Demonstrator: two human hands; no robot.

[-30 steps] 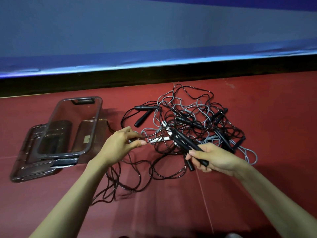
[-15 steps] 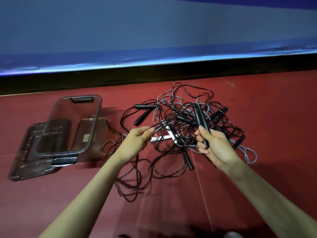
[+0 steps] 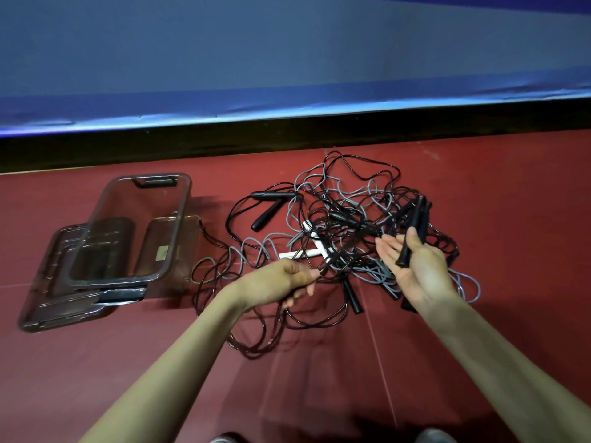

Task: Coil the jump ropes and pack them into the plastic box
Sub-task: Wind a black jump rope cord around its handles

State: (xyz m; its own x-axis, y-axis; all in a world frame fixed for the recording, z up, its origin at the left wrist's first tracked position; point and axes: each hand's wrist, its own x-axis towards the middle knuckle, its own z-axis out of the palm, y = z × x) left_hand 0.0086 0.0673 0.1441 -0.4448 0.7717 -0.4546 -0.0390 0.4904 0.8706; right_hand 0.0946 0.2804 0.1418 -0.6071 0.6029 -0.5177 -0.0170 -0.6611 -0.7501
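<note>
Lying on the red floor [image 3: 479, 187], the tangle of jump ropes [image 3: 351, 225] is the landmark here: black and grey cords are knotted together with several handles inside. To the left of the tangle stands the plastic box [image 3: 128, 228], open at the top, on what seems to be its lid, and no rope is inside it yet. The right hand [image 3: 415, 266] is over the near right part of the tangle, palm up, and it grasps a pair of black handles [image 3: 412, 231]. Their long axis points away from the person and a little to the right, toward the far side of the tangle. The left hand [image 3: 284, 279] is at the near left edge of the tangle and pinches a black cord [image 3: 323, 270], which runs from the fingers up and right into the knot, toward the handles. I judge that the left hand is the nearer one to the box, so the freed rope must travel left, and the cord between the two hands must first come out of the knot.
</note>
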